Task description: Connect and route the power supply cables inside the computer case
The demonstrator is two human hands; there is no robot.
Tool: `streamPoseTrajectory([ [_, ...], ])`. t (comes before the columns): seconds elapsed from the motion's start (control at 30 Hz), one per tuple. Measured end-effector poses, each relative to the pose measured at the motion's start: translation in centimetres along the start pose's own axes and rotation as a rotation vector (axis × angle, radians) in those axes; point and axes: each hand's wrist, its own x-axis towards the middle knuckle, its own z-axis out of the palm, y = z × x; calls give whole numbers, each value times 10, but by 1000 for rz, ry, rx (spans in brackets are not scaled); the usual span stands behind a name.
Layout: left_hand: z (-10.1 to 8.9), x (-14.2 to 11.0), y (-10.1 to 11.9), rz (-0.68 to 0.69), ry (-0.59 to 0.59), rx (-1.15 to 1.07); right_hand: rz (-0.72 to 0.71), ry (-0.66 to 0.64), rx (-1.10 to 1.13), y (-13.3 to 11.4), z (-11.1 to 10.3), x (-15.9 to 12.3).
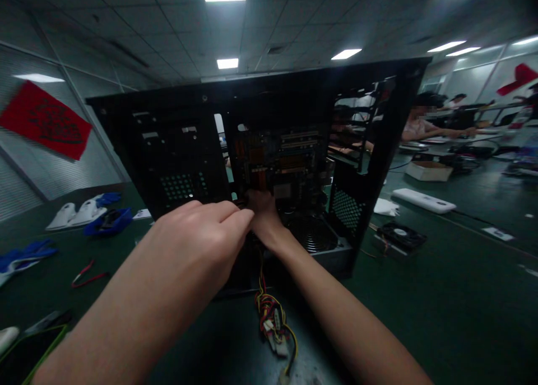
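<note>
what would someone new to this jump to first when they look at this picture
Probably the big black computer case standing open in the middle, with the right hand reaching in and the curled left hand large in front of it. Below them, a tangle of red and yellow cables spills toward the viewer. A bright red sheet also stands out at the upper left.

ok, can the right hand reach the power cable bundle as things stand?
Probably yes: the right hand is inside the computer case, but the power cable bundle lies in front, uncovered.
</note>
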Motion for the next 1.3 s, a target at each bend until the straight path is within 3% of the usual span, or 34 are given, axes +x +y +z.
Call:
streamPoseTrajectory([
  [0.33,-1,-12,-17,-29,87,18,-54,154,111,21,23,0],
  [0.73,0,-3,-32,-104,48,-96,-94,179,149,20,28,-1],
  [1.3,2,-2,-32,-116,28,-126,-89,203,148,20,27,-3],
])
